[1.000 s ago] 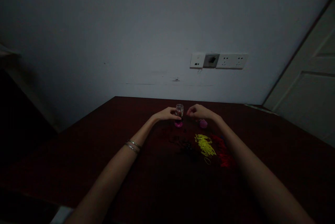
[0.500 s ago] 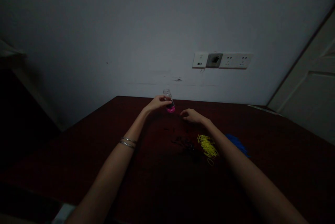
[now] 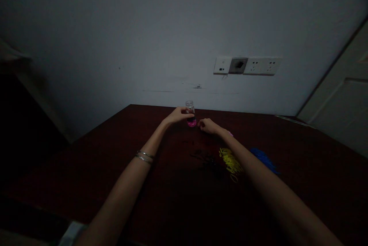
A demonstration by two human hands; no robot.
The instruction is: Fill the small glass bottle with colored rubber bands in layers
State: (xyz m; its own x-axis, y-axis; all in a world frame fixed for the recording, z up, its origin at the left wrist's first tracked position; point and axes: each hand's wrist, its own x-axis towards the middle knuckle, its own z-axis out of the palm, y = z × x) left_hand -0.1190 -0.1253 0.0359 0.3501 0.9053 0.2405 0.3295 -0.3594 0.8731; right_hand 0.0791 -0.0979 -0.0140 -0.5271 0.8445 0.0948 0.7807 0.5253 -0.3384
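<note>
My left hand (image 3: 180, 114) is closed round a clear glass jar (image 3: 190, 110), which stands nearly upright and has no lid on its mouth. Bright pink bits (image 3: 191, 123) lie at the bottom of the jar. Just right of it, my right hand (image 3: 207, 126) is low over the table with its fingers curled together; what they hold, if anything, is too dark to make out. Nearer to me lie a loose pile of dark bands (image 3: 211, 161), a yellow pile of rubber bands (image 3: 230, 160) and a blue pile (image 3: 263, 159), partly behind my right forearm.
The dark reddish table (image 3: 161, 200) reaches back to a pale wall (image 3: 161, 38). A row of sockets (image 3: 260, 66) is set in the wall. Something pink (image 3: 230, 133) peeks out behind my right wrist. A white panelled door (image 3: 345, 88) stands at the right.
The jar in my left hand has shifted slightly right and down and tilts less. My right hand's fingers have drawn in closer together, and the pink thing behind its wrist has come into sight.
</note>
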